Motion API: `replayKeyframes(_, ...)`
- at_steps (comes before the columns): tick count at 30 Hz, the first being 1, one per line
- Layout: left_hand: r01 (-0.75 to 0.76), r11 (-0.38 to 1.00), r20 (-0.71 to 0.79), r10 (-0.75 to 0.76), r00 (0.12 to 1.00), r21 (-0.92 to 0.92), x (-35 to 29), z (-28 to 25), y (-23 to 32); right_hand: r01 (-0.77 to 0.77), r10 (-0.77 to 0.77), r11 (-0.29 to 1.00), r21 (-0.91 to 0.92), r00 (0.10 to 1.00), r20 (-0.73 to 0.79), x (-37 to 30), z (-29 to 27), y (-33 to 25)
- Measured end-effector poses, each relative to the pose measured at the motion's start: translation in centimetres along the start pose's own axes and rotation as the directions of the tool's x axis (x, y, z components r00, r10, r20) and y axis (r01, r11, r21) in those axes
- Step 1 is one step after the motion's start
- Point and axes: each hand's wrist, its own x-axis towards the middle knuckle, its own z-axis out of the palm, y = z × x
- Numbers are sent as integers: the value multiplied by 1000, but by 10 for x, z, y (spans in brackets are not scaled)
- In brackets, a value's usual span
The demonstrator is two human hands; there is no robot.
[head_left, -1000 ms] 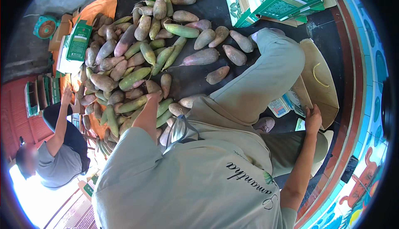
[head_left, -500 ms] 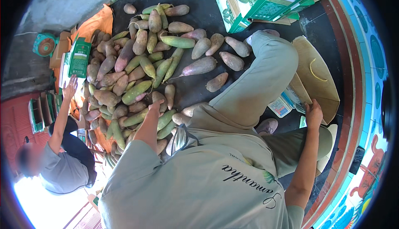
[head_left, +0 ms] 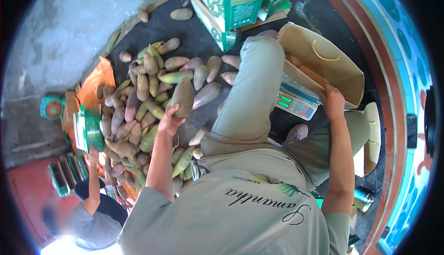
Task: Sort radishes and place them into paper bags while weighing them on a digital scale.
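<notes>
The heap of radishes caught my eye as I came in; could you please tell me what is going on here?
The person's left hand holds one large brownish radish over the heap of radishes. Their right hand holds the near edge of an open cardboard carton with a yellow cord handle, next to a digital scale whose display is lit. At the far left, a co-worker's hand is at a green-and-white carton.

Wide head-worn fisheye, facing downward
</notes>
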Motion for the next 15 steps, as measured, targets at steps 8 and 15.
replayKeyframes(8,-548,835,521,447,727,49,-67,161,130,38,-34,999,39,996,-84,-2,2,-1)
replayKeyframes(15,-571,798,694,301,654,192,-68,306,127,52,-45,997,53,991,-128,-3,7,0)
